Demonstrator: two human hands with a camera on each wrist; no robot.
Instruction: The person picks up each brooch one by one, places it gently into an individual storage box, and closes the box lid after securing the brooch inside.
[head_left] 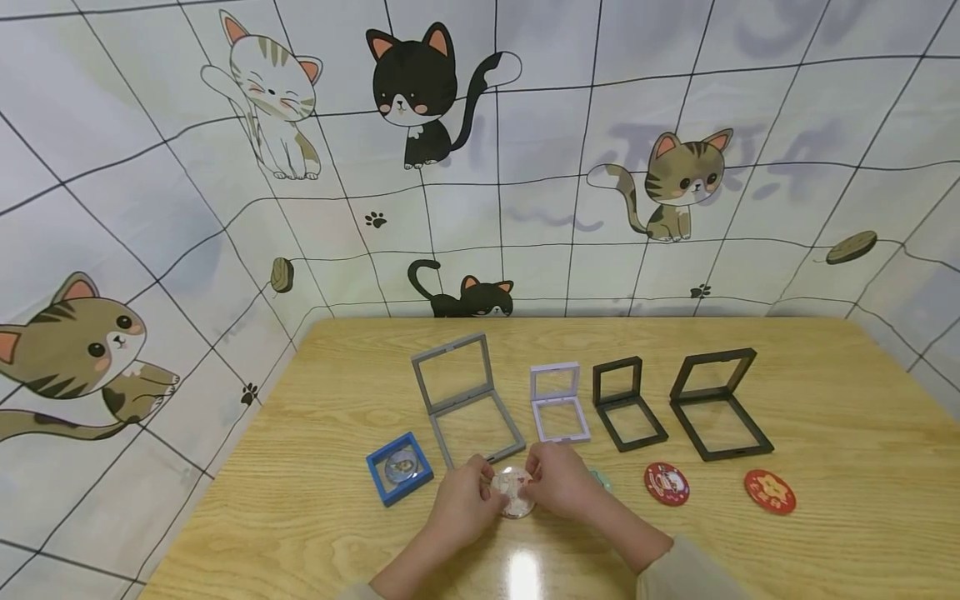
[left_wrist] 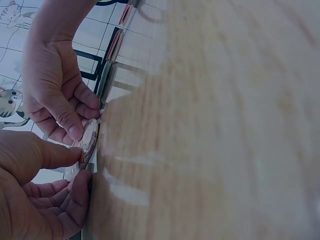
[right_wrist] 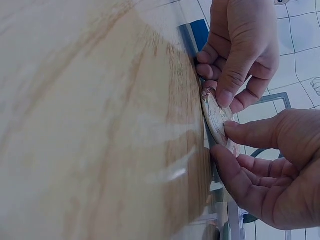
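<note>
The pale badge (head_left: 513, 492) is low over the wooden table (head_left: 300, 533), between two hands. I can't tell if its bottom edge touches the wood. It looks smooth and shiny, so it could slip away if the fingers pinch too softly. If one hand lifts more than the other, the badge could tip. If it gets pushed forward too fast, it might bump the gray frame (head_left: 461, 400).

The left hand (head_left: 459, 502) comes in from the left of the badge, and the right hand (head_left: 566, 481) from the right. Each one pinches its own side, with the thumb on the face and bent fingers at the edge. The two thumbs point toward each other.

To the right of the badge, a green thing (head_left: 601, 479) peeks out past the right hand, mostly hidden. Farther right are a red badge (head_left: 666, 483) and a red and yellow badge (head_left: 769, 492). To the left of the badge is a blue frame (head_left: 408, 489) with a round thing (head_left: 402, 467) in it.

Past the badge, the gray frame stands open. Past it to the right are a purple frame (head_left: 557, 401), a small black frame (head_left: 619, 402) and a big black frame (head_left: 738, 454), also open. Far behind the badge is a cat wall (head_left: 555, 150).
</note>
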